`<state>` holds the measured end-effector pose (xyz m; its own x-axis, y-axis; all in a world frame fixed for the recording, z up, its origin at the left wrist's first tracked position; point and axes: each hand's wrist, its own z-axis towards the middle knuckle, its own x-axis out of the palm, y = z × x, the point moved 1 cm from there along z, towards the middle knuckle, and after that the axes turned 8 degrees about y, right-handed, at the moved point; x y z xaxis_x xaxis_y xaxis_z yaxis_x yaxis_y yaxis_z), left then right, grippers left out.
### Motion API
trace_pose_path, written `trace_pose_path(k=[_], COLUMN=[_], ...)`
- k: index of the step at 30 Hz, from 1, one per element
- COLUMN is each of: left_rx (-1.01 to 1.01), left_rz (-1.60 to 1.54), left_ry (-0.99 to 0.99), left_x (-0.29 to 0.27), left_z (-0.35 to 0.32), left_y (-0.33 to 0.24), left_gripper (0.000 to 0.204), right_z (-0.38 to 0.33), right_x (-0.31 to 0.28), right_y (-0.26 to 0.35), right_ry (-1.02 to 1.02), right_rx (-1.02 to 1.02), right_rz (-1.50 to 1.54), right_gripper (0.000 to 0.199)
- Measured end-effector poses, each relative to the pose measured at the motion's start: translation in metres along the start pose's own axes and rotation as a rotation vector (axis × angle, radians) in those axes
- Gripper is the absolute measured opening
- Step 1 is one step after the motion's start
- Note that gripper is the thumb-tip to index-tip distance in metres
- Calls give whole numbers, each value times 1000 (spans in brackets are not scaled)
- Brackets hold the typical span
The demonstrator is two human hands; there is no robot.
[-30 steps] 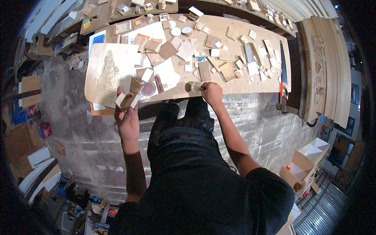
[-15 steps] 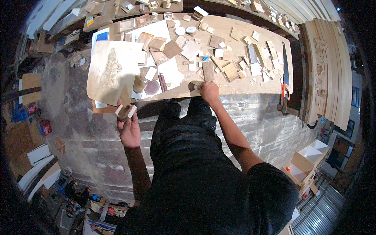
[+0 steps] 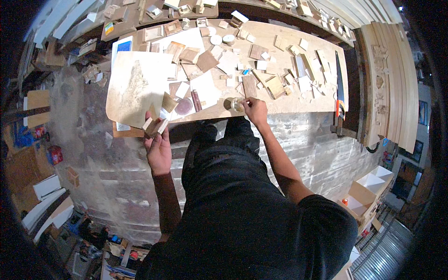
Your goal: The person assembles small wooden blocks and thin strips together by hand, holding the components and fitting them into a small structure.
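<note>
Your left hand has its grip clamped on a small wooden piece, near the surface; your right hand is at a round container there; its grip cannot be determined.

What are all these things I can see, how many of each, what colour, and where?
held wood: count unclear, tan, in left hand
cup: one, clear, table's front, at right hand
table: one, tan, top centre
wood scraps: many, brown to pale, across table
board: one, cream, dark-stained, table's left
purple disc: one, dull purple, table's front
white discs: two, white-topped, table's back
saw: one, dark blade, orange handle, table's right end
planks: several, pale, right of table
floor: one, grey, below table
clutter: too dim to count, mixed, lower left
clothes: top and trousers, black, lower centre
hands: two, bare, table's front
</note>
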<state>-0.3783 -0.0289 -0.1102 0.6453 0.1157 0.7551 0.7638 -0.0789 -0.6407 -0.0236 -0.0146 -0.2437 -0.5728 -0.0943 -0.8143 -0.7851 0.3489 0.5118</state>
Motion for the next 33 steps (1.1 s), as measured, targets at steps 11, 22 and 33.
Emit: trace_pose_path(k=[11,22,33], left_rx=[-32,-87,-80], left_rz=[-3,-119,-217], left_ry=[220,411,517], left_x=[16,159,176], left_z=[30,51,47], left_y=[8,5,3], left_gripper=[73,89,89], right_z=[-22,-73,-82], right_x=[-112,-176,-167], right_y=[58,189,207], right_ry=[100,143,-182], right_rx=[-50,-508,-594], right_rz=[950,1439,1117], right_gripper=[15,12,16])
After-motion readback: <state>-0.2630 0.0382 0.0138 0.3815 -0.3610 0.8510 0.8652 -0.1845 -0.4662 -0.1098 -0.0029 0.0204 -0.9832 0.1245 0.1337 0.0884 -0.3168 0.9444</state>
